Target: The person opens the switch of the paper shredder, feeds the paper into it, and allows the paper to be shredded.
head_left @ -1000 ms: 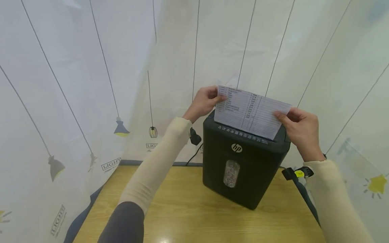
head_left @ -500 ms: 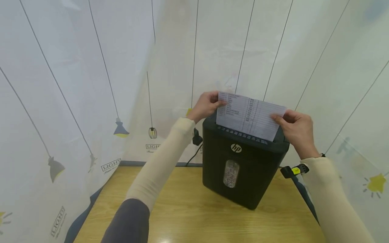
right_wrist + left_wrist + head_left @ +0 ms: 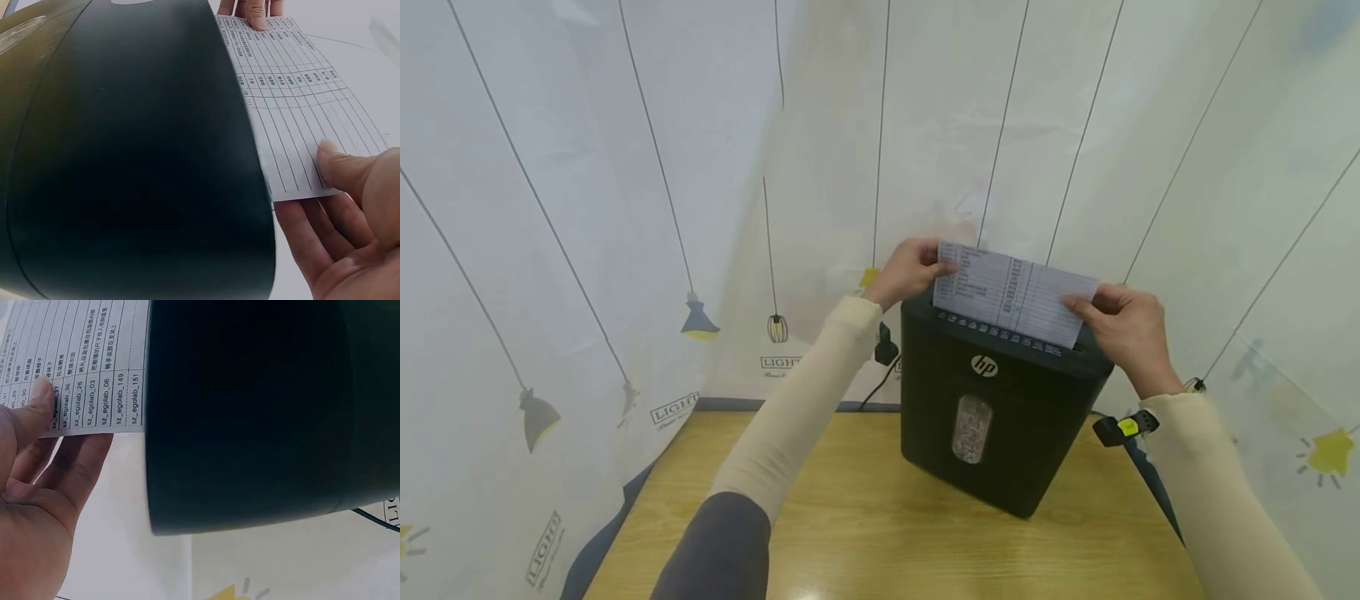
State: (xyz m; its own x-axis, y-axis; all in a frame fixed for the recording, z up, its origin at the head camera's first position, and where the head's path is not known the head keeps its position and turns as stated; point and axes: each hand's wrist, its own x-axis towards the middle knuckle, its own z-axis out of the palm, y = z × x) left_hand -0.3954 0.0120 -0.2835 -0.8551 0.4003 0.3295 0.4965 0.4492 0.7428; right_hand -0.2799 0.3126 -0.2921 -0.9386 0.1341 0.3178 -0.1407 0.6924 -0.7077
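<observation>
A printed sheet of paper point(image 3: 1000, 287) with ruled rows and columns stands upright in the top slot of a black HP paper shredder point(image 3: 977, 417). Its lower edge is hidden inside the slot. My left hand point(image 3: 910, 271) pinches the sheet's left edge, thumb on the printed side and fingers behind. On the opposite edge my right hand point(image 3: 1131, 329) pinches the paper the same way. The left wrist view shows the thumb point(image 3: 40, 403) over the printed rows; in the right wrist view the other thumb point(image 3: 340, 165) presses on the ruled part. Shreds show through the shredder's window point(image 3: 972, 429).
The shredder stands on a wooden table point(image 3: 850, 517). Behind it hangs a pale sheet point(image 3: 820, 167) printed with lamps. A black cable point(image 3: 880, 383) runs down behind the shredder's left side.
The paper has sunk lower into the shredder's slot, so less of it shows. Both hands have moved down with it, still pinching its edges; the right hand has also shifted slightly left.
</observation>
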